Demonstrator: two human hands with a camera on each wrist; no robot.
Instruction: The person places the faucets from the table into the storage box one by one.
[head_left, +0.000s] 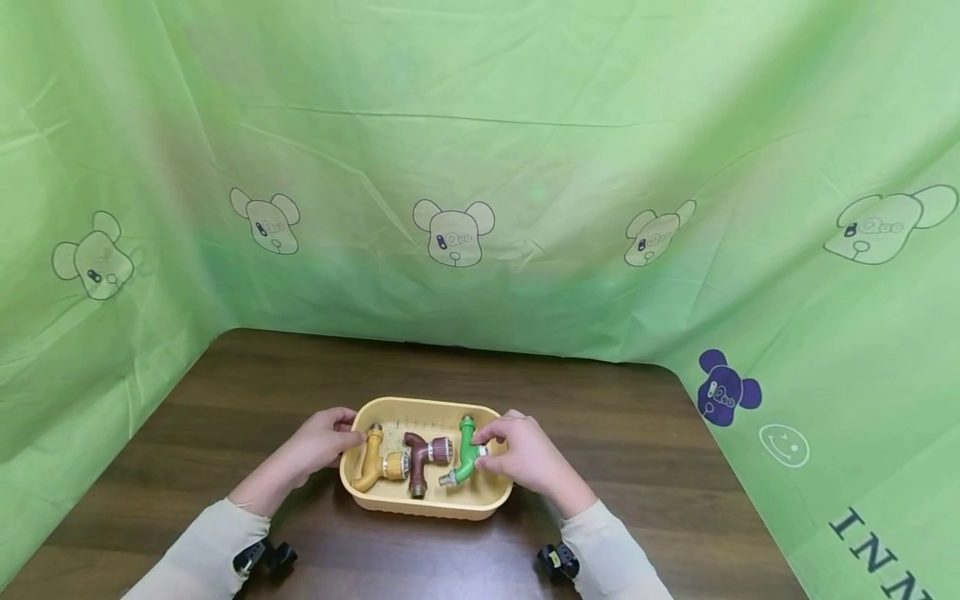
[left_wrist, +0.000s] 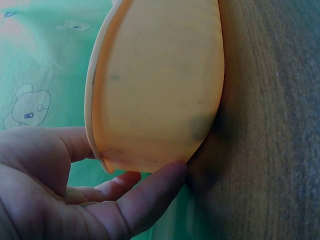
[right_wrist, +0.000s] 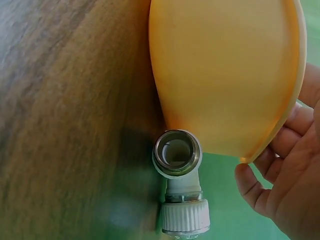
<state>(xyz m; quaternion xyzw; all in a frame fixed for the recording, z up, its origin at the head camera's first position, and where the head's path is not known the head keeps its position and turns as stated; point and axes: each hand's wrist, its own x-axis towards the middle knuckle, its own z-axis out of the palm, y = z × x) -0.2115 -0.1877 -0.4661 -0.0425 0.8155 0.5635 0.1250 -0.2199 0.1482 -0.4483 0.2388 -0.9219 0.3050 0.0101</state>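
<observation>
A pale yellow oblong plastic basin (head_left: 423, 507) holds three taps: a yellow one (head_left: 371, 458), a maroon one (head_left: 417, 467) and a green one (head_left: 467, 450). My left hand (head_left: 324, 440) grips the basin's left end, thumb over the rim and fingers against the outer wall (left_wrist: 155, 85). Reaching over the right rim, my right hand (head_left: 528, 454) pinches the green tap at its handle side, and the fingers cover the handle. In the right wrist view, a white tap (right_wrist: 185, 215) with a metal threaded end is beside the basin; the right hand hides it from the head view.
Under the basin is a dark brown wooden table (head_left: 360, 554). A green cloth (head_left: 450, 150) printed with bear heads hangs around its back and sides. Each sleeved wrist wears a small black device, one on the left (head_left: 264, 557) and one on the right (head_left: 558, 561).
</observation>
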